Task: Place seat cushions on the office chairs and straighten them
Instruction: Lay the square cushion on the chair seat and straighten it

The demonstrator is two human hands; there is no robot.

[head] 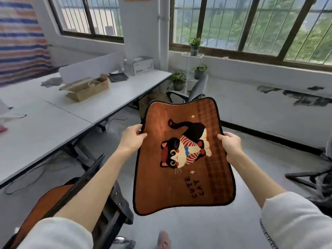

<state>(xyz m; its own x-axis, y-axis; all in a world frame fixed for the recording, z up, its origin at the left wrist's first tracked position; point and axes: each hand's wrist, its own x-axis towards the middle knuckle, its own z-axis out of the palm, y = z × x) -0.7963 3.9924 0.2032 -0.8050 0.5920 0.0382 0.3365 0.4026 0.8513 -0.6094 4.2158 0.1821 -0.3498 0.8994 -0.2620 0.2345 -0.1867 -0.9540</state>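
Room: a pale concrete floor point(242, 141) under barred, dark-framed windows point(251, 24); a long white laminate desk point(45, 123) runs along the left, with an open brown cardboard box point(86, 88) lying on it.

Far chair: a grey-backed office chair with black arms point(194, 90) stands past the desk end, near potted green plants on a white rack point(195, 69). Its seat is hidden, so I cannot tell whether it is covered. It is probably the next one to dress.

Near chair: at lower left, a black-framed office chair point(100, 200) already has a second brown plush cushion point(45, 207) lying on its seat — that one looks done.

Cushion in hand: the brown plush seat cushion with black piping and a cartoon cat point(179, 155) is held in the air over the floor, well apart from either chair. It is thin and floppy; its near edge curves slightly. Holding it by opposite edges keeps it spread flat and ready to lay down square.

Left hand point(132, 135): thumb on top, fingers curled under the cushion's left edge, pinching it.

Right hand point(231, 146): closed round the right edge in the same way — the fingers underneath are out of sight.

Sleeves: soft white knit cuffs point(294, 216), pushed up the forearms.
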